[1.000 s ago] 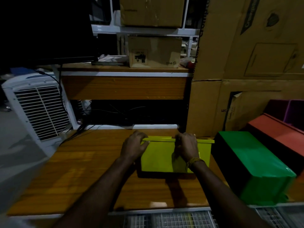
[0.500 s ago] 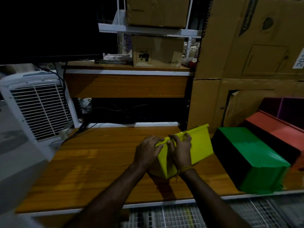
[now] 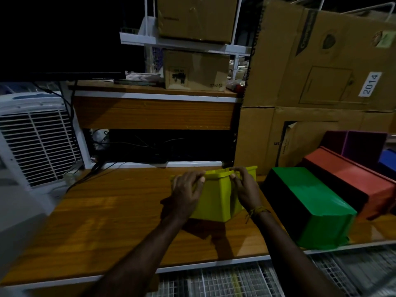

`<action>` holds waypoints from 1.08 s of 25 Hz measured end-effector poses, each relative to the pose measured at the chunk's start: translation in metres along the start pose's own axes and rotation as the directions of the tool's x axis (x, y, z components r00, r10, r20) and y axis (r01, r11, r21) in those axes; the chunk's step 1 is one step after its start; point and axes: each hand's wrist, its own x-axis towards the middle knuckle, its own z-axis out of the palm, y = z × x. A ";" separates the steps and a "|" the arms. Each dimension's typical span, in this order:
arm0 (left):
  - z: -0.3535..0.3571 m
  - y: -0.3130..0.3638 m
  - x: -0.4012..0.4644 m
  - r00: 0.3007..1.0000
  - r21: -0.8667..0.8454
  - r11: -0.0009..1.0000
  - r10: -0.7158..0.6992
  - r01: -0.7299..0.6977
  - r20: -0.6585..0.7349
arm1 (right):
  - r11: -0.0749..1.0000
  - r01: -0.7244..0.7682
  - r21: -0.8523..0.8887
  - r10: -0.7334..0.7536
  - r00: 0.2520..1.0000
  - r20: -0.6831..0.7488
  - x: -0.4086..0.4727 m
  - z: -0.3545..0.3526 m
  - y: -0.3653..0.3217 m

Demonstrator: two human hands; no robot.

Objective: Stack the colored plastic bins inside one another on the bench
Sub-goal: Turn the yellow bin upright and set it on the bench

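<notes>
Both hands, left hand (image 3: pixel 187 190) and right hand (image 3: pixel 246 189), hold the yellow bin (image 3: pixel 216 200) by its rim; I would set it flat, opening up, before nesting the green bin (image 3: pixel 317 202).

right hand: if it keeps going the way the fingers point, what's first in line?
The right hand already grips the yellow bin at its rim. Past it, probably the dark recess under the shelf; depth unclear.

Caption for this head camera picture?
Both hands, left and right, grip a yellow bin beside overturned green and red bins.
</notes>
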 end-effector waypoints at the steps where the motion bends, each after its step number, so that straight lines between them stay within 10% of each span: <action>1: -0.001 -0.007 0.000 0.999 0.072 0.997 -0.038 0.039 -0.021 | 0.998 -0.018 0.062 0.018 1.000 -0.002 -0.001 -0.002 0.002; 11: -0.023 -0.023 0.012 0.907 -0.161 0.905 -0.411 0.393 -0.096 | 0.927 -0.084 0.367 0.072 0.996 0.047 -0.006 0.002 0.016; 16: -0.024 -0.013 0.001 0.835 0.025 0.836 -0.547 0.549 -0.057 | 0.980 0.051 0.193 -0.049 0.999 -0.012 -0.019 0.023 0.019; 27: -0.031 -0.007 -0.048 0.995 0.163 0.983 -0.096 0.089 0.039 | 0.973 0.199 -0.114 -0.197 0.980 0.023 -0.038 0.082 0.011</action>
